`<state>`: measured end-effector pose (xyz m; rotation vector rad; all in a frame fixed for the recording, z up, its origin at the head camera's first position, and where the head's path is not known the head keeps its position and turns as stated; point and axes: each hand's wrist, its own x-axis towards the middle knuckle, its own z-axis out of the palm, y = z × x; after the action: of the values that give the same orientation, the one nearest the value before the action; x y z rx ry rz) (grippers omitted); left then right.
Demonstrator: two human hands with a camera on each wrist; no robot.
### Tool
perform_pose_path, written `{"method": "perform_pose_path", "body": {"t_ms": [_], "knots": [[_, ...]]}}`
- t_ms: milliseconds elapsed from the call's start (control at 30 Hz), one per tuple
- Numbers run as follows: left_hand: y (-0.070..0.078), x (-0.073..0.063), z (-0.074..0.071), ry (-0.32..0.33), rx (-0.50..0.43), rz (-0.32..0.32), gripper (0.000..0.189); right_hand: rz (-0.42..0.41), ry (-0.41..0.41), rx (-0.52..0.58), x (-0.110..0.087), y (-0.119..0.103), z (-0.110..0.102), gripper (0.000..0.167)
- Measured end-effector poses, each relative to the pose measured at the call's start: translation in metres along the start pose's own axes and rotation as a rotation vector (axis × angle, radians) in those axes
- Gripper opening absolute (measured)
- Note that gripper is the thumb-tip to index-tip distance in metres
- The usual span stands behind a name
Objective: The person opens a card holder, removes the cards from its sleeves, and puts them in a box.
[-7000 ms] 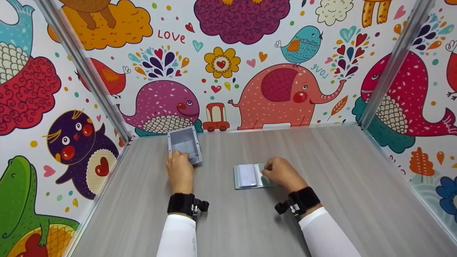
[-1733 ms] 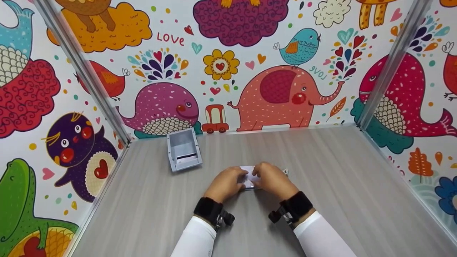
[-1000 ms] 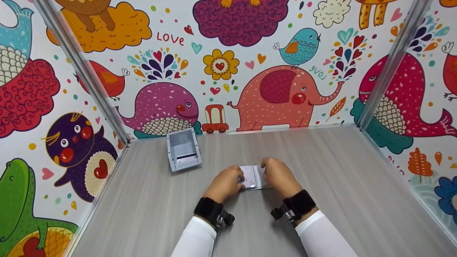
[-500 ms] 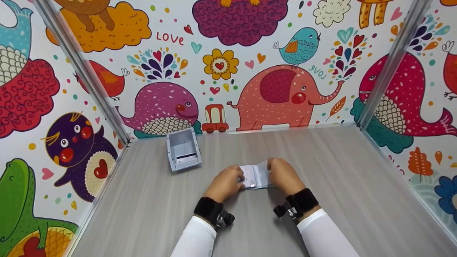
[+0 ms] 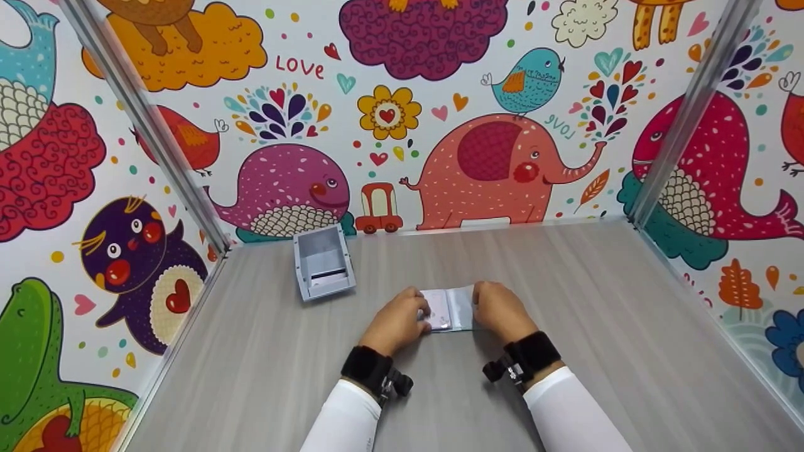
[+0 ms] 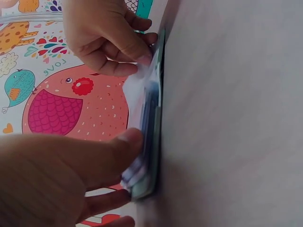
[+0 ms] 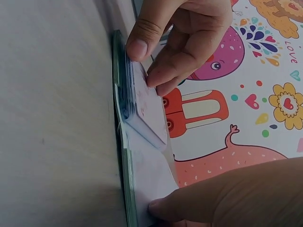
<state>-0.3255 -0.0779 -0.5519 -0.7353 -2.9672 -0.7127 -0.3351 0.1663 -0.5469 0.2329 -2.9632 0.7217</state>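
Note:
A small card album [image 5: 461,307] lies spread on the table, with a green cover and clear plastic pages. Its left half carries a thick stack of filled sleeves [image 7: 144,104], the top one pale pink with a faint print. My left hand [image 5: 399,317] grips this stack at its outer edge, thumb against the page edges in the right wrist view. At the right half my right hand [image 5: 502,311] pinches a clear page between thumb and fingers. The left wrist view shows that page [image 6: 135,87] bent up slightly from the green cover [image 6: 160,71].
A grey open-topped box [image 5: 324,292] stands at the back left, with a pale flat thing [image 5: 329,280] in its front compartment. Patterned walls [image 5: 389,157] enclose the table [image 5: 251,351] at the back and both sides.
My left hand has come from the grey box to the album's left half. My right hand has moved from the left stack to the right, turning a clear page over.

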Motion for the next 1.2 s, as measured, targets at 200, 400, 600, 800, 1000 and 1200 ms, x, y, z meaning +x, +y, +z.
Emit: {"method": "perform_pose_path", "body": {"t_ms": [200, 400, 600, 800, 1000, 1200], "knots": [[0.0, 0.001, -0.002, -0.017, 0.007, -0.01, 0.026, 0.006, 0.051, 0.022, 0.001, -0.005, -0.002, 0.005], [-0.001, 0.003, -0.001, -0.026, 0.025, 0.009, 0.026, -0.042, 0.012, 0.195, 0.003, -0.016, 0.005, 0.006], [-0.001, 0.005, -0.001, -0.032, 0.072, 0.056, 0.021, -0.05, -0.031, 0.245, 0.005, -0.021, 0.015, 0.014], [0.001, 0.005, 0.0, -0.027, 0.092, 0.071, 0.021, -0.01, -0.062, 0.342, 0.005, -0.02, 0.018, 0.021], [0.001, 0.005, 0.002, -0.018, 0.075, 0.052, 0.019, 0.021, -0.062, 0.379, 0.005, -0.02, 0.019, 0.028], [0.0, 0.005, 0.005, 0.019, 0.068, 0.062, 0.018, 0.018, -0.051, 0.383, 0.006, -0.02, 0.022, 0.033]]}}
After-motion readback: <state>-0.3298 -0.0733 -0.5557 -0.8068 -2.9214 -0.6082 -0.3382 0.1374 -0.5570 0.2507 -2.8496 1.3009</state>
